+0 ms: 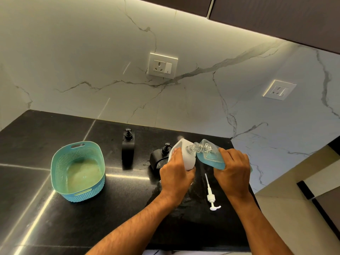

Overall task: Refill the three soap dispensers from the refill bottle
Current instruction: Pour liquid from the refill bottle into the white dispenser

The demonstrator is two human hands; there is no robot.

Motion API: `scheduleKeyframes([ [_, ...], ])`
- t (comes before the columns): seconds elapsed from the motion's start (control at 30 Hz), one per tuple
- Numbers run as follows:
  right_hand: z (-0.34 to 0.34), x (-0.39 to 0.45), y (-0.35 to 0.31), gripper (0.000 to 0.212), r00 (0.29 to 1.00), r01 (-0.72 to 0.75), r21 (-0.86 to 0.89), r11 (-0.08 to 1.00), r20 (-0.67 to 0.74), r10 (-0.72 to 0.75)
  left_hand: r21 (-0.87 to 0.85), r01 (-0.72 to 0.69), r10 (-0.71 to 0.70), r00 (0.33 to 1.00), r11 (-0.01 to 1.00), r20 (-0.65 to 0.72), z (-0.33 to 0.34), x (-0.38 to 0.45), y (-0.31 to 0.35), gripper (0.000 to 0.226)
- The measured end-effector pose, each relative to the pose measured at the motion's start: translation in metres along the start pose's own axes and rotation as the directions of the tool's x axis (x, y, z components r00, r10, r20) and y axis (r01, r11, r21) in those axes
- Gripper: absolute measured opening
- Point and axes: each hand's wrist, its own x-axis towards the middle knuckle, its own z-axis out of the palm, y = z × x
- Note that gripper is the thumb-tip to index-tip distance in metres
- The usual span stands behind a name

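Refill bottle (pixel 209 156) clear, tipped, blue soap inside, neck at white dispenser (pixel 181 155)

I see a bright strip light under the cabinets (pixel 276 19) washing the marble wall (pixel 92 61); streaky glare crosses the black counter (pixel 36 218); frame edges bend, focus sharp.

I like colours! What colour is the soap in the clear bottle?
Light blue liquid soap in the clear plastic refill bottle, head view.

Both forearms reach forward; left hand (pixel 176 173) fingers curled in a grip, right hand (pixel 233 172) likewise, knuckles up.
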Motion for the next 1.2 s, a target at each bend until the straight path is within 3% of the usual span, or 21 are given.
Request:
scheduleKeyframes([
  [1.2,-0.002,0.005,0.013,0.063,0.999,0.023,-0.032,0.999,0.025,-0.022,0.007,0.001,-0.001,1.0,1.0,0.002,0.005,0.002,0.006,0.087],
])
